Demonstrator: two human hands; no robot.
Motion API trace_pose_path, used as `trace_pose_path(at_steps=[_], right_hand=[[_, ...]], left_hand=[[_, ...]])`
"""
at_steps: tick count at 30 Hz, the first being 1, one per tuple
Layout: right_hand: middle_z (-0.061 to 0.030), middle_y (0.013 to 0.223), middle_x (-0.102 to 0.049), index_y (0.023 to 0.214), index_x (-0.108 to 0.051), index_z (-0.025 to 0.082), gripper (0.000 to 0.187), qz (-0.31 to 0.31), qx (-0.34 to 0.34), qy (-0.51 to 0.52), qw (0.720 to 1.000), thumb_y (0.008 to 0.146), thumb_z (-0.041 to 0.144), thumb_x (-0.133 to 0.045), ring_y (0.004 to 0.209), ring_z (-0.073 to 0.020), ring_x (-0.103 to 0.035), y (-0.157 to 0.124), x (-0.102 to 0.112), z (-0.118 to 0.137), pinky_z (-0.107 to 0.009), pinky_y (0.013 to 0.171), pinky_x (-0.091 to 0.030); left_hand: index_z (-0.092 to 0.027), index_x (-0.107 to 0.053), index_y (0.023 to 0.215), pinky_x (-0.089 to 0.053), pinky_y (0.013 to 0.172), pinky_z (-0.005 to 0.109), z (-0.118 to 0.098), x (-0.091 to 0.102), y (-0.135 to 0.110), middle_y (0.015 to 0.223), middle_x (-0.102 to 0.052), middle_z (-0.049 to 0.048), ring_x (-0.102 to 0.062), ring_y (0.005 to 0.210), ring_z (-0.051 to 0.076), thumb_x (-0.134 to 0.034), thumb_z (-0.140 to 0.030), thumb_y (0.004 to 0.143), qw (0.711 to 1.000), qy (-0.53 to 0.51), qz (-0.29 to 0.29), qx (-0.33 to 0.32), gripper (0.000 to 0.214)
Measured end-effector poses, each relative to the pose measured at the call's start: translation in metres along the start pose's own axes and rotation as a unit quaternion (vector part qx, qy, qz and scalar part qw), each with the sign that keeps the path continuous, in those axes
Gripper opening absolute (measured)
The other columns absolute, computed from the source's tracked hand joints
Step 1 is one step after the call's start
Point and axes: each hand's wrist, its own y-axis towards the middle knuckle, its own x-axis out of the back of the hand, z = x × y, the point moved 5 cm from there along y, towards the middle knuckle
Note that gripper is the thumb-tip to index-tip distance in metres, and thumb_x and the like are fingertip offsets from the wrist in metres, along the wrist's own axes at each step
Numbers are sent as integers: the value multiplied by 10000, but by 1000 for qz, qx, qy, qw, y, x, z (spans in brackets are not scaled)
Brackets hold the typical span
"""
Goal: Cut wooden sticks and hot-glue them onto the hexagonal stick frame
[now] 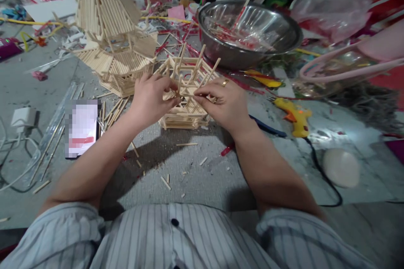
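A small open frame of thin wooden sticks (179,122) stands on the grey table in front of me, with several sticks rising from it. Over its near left side, my left hand (151,96) pinches at a wooden stick. From the right, my right hand (225,103), with a ring on one finger, pinches a small stick above the frame. The fingertips of both hands are close together, and part of the frame is hidden behind them. Behind my left hand rises a larger stick model (105,12) with a pointed roof and a wide lower roof.
A steel bowl (252,46) holding red and clear wrappers stands at the back. To the right lie a yellow glue gun (293,117), its black cord and a white rounded object (341,168). At left are a phone (82,130), loose sticks (115,111) and a white charger (24,117).
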Motion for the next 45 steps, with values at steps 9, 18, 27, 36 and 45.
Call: trace_pose_path(at_steps=[9,18,27,36,45], right_hand=[[-48,871,-711,895,-731,248,198,8,49,-92,995,891,330,-551,823,-192,-642,-3,0,4,-332,714,-487],[-35,883,-708,973,-728,252,231,33,90,-163,982,912,289,-509,780,-168,-625,-2,-1,13,-298,638,-445],[-54,903,-688,961,-724,230,255,36,68,-163,984,922,321,-488,778,-168,-615,-2,0,14,-297,619,-430],[-62,895,-674,969,-718,236,256,45,58,-154,985,925,323,-482,791,-173,-605,-3,-2,12,-303,645,-434],[-73,902,-682,960,-721,242,249,33,45,-118,991,912,336,-495,807,-204,-617,-7,-4,7,-334,657,-452]], left_hand=[[-213,-653,874,-377,839,383,-1,-6,-1,837,-663,28,-562,931,237,-658,-364,799,1000,3,-10,-12,169],[-212,-628,849,-377,808,362,1,-8,-3,826,-676,17,-560,897,221,-666,-332,793,999,-8,-35,-16,138],[-206,-595,789,-393,801,366,-1,0,-7,772,-656,20,-561,858,211,-669,-296,795,995,20,-79,-55,116],[-216,-678,794,-367,625,323,-25,-1,-14,628,-652,22,-547,649,161,-488,-267,921,971,127,-104,-177,235],[-177,-664,689,-448,747,373,-33,-7,-2,695,-666,58,-625,800,221,-516,-149,852,987,123,-17,-106,222]])
